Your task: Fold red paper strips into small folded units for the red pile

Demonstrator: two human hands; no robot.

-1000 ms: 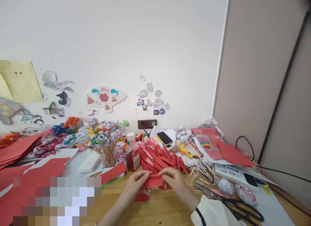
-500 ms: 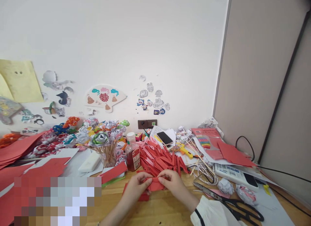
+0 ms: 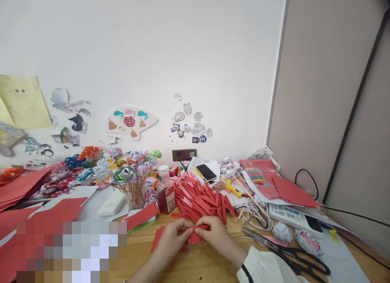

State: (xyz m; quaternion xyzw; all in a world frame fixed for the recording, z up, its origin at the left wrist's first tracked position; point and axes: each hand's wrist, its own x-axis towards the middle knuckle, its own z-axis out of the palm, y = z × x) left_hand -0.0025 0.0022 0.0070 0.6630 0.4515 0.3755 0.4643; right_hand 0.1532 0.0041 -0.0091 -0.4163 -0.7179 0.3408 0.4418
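A small piece of red paper (image 3: 195, 239) is pinched between my two hands just above the wooden table. My left hand (image 3: 178, 236) grips it from the left, thumb and fingers pressed together. From the other side, my right hand (image 3: 211, 232) holds the same piece, and the two thumbs nearly meet in the middle. More red paper (image 3: 157, 236) lies on the table beside and partly under my left hand. Directly beyond my hands rises a pile of folded red paper strips (image 3: 201, 197). My fingers cover part of the held piece.
A glass bottle (image 3: 166, 193) stands left of the pile, near a cup of sticks and paper flowers (image 3: 124, 174). Black scissors (image 3: 289, 250) lie at the right, by crumpled paper balls (image 3: 282, 232). Behind are a yellow glue gun (image 3: 232, 188) and a phone (image 3: 206, 172). Red sheets (image 3: 55, 218) spread at left.
My hands have drawn closer together on the red paper, so the thumbs nearly touch and less of the piece shows between them. The view has shifted very slightly.
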